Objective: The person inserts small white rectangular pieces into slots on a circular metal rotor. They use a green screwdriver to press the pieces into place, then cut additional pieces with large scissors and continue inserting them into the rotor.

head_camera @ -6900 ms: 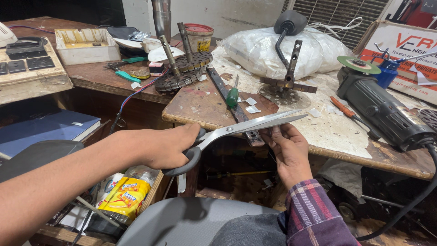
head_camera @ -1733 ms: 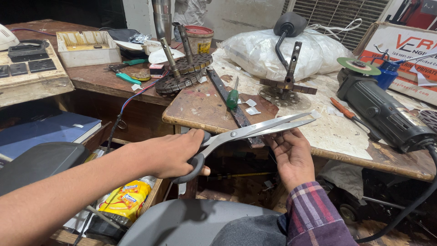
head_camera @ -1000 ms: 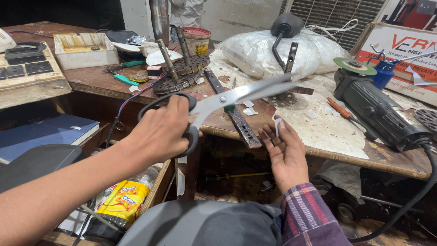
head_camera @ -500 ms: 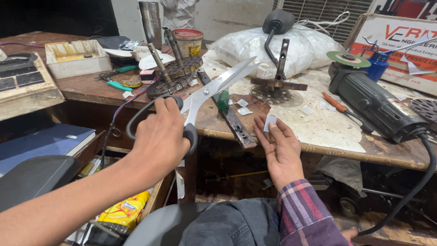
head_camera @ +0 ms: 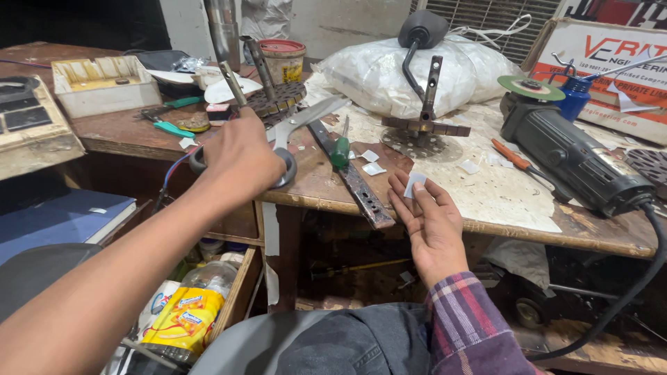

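The scarred brown wooden workbench fills mid-frame. At centre left, the left hand grips large grey steel shears by the loops, blades resting near the bench edge; lay them flat, clear of clutter. Lower centre, the right hand lies open, pinching a small white paper square. The thumb loop is hidden.
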